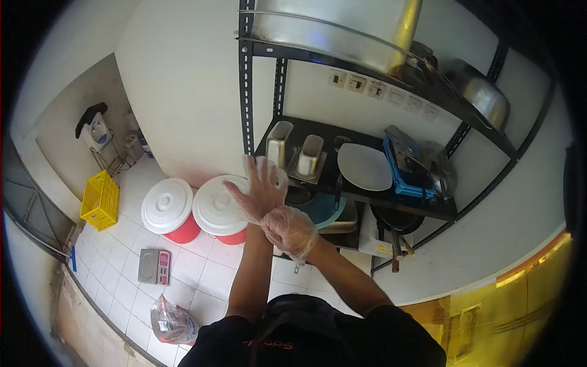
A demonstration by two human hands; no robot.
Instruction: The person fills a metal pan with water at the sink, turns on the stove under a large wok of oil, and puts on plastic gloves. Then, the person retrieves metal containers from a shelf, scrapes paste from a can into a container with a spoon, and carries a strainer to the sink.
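My left hand (259, 189) is raised at the centre with its fingers spread, in a clear, loose plastic glove. Against its wrist lies my right hand (290, 232), also in a clear glove, its fingers closed round the cuff of the left glove. Both forearms reach up from the black sleeves. Just behind the hands stand a black shelf (391, 205) with metal containers (310, 156) and a white plate (364, 167), and a white-lidded red bucket (221, 202).
Another lidded red bucket (167, 207) stands left of the first. A scale (154, 266), a plastic bag (173, 321) and a yellow crate (101, 200) are on the tiled floor. A blue tray (406, 182) and pans (396, 221) are at the right, under a large metal container (333, 30).
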